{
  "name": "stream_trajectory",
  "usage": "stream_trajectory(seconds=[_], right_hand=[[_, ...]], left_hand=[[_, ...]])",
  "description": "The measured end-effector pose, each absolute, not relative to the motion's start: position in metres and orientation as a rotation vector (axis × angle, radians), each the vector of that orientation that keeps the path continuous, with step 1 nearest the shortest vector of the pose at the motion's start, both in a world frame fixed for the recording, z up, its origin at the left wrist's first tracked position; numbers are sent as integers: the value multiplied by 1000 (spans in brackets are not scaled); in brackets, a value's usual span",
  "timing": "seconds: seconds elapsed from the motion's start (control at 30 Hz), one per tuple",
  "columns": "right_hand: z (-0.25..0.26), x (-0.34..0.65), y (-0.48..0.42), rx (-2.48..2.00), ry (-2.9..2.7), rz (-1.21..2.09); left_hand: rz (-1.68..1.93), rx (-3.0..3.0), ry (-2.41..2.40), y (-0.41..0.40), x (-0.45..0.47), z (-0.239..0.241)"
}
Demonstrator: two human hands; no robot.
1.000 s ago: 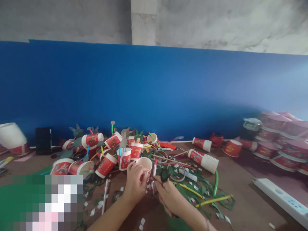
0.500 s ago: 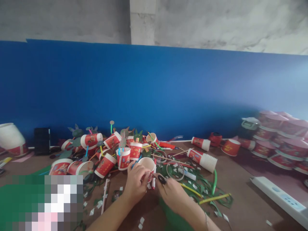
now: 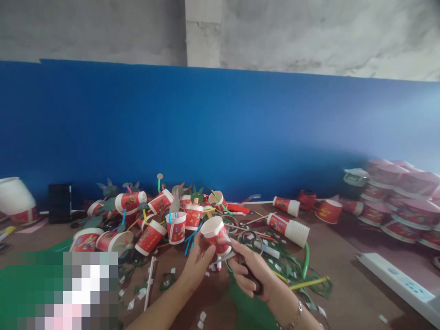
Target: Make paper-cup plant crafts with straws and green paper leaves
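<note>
A red paper cup (image 3: 213,233) with a white rim is tilted in my left hand (image 3: 197,261), whose fingers and thumb curl around its left side. My right hand (image 3: 252,270) is closed around dark-handled scissors (image 3: 255,280). Their metal blades reach left below the cup, and my right fingertips are at the cup's right side; whether they press on it I cannot tell. Behind my hands stands another red cup (image 3: 176,228) with blue straw pieces over its rim. A red-and-white marker (image 3: 219,264) lies partly hidden under the held cup.
Decorated paper cups (image 3: 150,237) pile up at the left and middle. Nested cups (image 3: 288,228), tape rolls, straws (image 3: 307,260) and green paper scraps lie to the right. A white power strip (image 3: 400,282) is at far right, before stacked pink-topped cups (image 3: 388,176). A blue panel (image 3: 220,128) stands behind.
The cup has come up slightly and tilted in my left hand. My right hand has turned, bringing the scissors' handles into the palm and the blades beneath the cup.
</note>
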State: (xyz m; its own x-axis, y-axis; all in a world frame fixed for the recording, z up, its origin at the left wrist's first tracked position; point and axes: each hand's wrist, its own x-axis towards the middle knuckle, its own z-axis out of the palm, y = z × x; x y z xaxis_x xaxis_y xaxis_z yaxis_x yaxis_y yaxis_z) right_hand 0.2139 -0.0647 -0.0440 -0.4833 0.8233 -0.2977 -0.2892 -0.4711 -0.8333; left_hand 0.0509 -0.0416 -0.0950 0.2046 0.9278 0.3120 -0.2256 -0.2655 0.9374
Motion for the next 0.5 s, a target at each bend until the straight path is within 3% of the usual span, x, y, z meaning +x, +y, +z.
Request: stream_trajectory(seconds=[0.23, 0.4, 0.5], right_hand=[[-46, 217, -67, -947, -1083, 2106], [-44, 222, -66, -1052, -1422, 1910], [-47, 223, -65, -1244, -1729, 1592]], left_hand=[[1332, 1094, 762, -40, 49, -92], [1323, 1071, 758, -35, 46, -94], [1316, 1081, 788, -36, 47, -91]])
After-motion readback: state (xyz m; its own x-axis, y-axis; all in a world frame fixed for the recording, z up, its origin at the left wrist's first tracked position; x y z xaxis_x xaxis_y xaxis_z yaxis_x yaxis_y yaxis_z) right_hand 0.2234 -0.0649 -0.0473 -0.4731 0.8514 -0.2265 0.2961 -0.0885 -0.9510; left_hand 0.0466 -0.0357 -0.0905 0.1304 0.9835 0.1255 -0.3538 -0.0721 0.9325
